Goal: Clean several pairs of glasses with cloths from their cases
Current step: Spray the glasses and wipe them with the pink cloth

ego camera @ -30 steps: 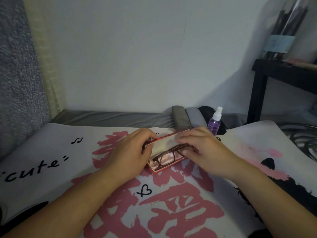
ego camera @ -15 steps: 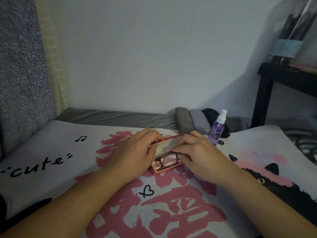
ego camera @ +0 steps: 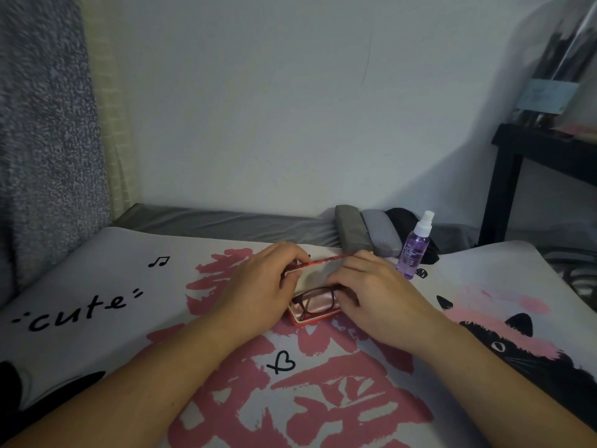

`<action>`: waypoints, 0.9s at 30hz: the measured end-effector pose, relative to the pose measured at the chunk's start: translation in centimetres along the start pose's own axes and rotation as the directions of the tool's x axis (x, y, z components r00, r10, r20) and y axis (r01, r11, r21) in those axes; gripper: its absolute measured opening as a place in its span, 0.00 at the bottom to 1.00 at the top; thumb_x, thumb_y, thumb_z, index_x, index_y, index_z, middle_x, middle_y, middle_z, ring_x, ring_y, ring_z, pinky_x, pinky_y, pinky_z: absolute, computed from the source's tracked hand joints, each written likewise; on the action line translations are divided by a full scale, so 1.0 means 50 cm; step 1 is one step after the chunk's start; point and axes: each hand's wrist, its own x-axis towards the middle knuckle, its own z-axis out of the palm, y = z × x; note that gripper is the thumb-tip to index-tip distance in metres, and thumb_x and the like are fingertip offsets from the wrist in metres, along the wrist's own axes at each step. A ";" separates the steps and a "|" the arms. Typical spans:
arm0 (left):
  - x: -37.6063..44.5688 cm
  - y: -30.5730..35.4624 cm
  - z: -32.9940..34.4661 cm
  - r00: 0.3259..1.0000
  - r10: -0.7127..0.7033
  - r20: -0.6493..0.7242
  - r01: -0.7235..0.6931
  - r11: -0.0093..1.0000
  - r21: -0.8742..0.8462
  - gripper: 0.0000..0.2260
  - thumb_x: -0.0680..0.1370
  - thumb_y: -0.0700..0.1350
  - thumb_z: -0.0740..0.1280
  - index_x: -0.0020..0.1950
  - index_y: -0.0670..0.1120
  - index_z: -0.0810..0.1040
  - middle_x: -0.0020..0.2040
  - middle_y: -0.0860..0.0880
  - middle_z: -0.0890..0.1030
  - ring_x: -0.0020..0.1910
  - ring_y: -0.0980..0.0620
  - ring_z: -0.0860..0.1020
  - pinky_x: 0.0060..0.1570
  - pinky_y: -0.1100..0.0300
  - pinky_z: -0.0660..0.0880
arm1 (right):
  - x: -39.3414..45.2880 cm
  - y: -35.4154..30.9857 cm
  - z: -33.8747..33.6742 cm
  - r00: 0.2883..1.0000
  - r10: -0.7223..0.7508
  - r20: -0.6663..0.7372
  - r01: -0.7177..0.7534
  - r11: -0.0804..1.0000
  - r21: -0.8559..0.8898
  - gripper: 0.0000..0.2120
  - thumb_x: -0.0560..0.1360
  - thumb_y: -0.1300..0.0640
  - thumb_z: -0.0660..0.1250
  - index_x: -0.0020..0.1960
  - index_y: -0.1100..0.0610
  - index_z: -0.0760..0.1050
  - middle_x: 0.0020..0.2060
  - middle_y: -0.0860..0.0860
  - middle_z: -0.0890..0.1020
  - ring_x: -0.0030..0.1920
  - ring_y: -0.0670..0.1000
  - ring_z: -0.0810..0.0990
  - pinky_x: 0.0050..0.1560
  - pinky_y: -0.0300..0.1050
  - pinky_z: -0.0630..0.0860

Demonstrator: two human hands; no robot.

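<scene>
My red glasses case (ego camera: 311, 319) lies open on the printed mat just in front of me, its lid (ego camera: 318, 268) tilted up with the pale lining facing me. Inside, a dark-framed pair of glasses (ego camera: 315, 302) rests folded on the pink lining. Three closed cases wait near the wall: an olive one (ego camera: 350, 229), a grey one (ego camera: 381, 232) and a black one (ego camera: 402, 218), touching side by side.

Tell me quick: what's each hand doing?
Left hand: grips the lid of the red hinged glasses case.
Right hand: also grips that lid.
</scene>
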 end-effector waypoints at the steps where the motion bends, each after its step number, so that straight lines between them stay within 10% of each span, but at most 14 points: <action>1: 0.001 -0.002 0.001 1.000 -0.009 -0.001 0.009 1.000 -0.012 0.07 0.82 0.44 0.66 0.57 0.55 0.77 0.52 0.61 0.78 0.51 0.60 0.76 0.48 0.58 0.77 | 0.001 0.000 0.001 1.000 -0.006 0.001 0.006 1.000 -0.002 0.10 0.78 0.55 0.65 0.57 0.48 0.82 0.51 0.41 0.81 0.53 0.44 0.73 0.58 0.39 0.72; 9: 0.007 -0.008 0.000 0.997 -0.072 0.001 0.072 0.994 -0.077 0.07 0.82 0.44 0.67 0.56 0.55 0.79 0.52 0.62 0.78 0.54 0.62 0.76 0.49 0.70 0.72 | -0.005 -0.006 0.011 0.982 0.036 -0.185 -0.033 0.999 0.018 0.09 0.79 0.55 0.68 0.56 0.54 0.84 0.50 0.47 0.80 0.50 0.50 0.79 0.51 0.48 0.79; 14: 0.003 -0.003 -0.006 0.996 -0.091 0.016 0.092 0.993 -0.076 0.07 0.82 0.44 0.66 0.54 0.58 0.77 0.51 0.63 0.77 0.54 0.65 0.75 0.48 0.70 0.72 | -0.013 0.029 -0.047 0.836 0.330 -0.438 -0.221 0.934 0.281 0.05 0.77 0.62 0.71 0.48 0.54 0.84 0.43 0.47 0.81 0.43 0.44 0.79 0.47 0.36 0.75; 20: 0.001 -0.001 -0.003 0.998 -0.062 0.007 0.062 0.997 -0.047 0.07 0.81 0.43 0.67 0.54 0.55 0.77 0.51 0.62 0.77 0.53 0.64 0.74 0.47 0.71 0.71 | -0.035 0.035 -0.032 0.893 0.428 -0.140 -0.333 0.837 0.435 0.19 0.72 0.53 0.78 0.59 0.45 0.75 0.57 0.41 0.72 0.58 0.40 0.72 0.57 0.28 0.68; 24: -0.009 0.014 -0.019 0.995 -0.049 0.083 0.059 0.991 -0.117 0.09 0.81 0.47 0.67 0.59 0.59 0.75 0.56 0.65 0.76 0.58 0.64 0.75 0.52 0.67 0.72 | -0.027 0.017 -0.006 0.970 0.244 0.018 -0.240 0.932 0.273 0.41 0.69 0.39 0.76 0.77 0.44 0.63 0.72 0.40 0.62 0.74 0.42 0.57 0.74 0.42 0.58; 27: -0.024 0.025 -0.033 0.955 -0.013 0.296 0.022 0.999 -0.029 0.28 0.76 0.59 0.71 0.73 0.66 0.64 0.67 0.70 0.69 0.63 0.69 0.70 0.58 0.67 0.71 | -0.034 0.017 -0.004 0.986 0.144 0.080 -0.157 0.968 0.195 0.44 0.70 0.37 0.75 0.80 0.44 0.59 0.73 0.39 0.61 0.74 0.43 0.56 0.75 0.45 0.60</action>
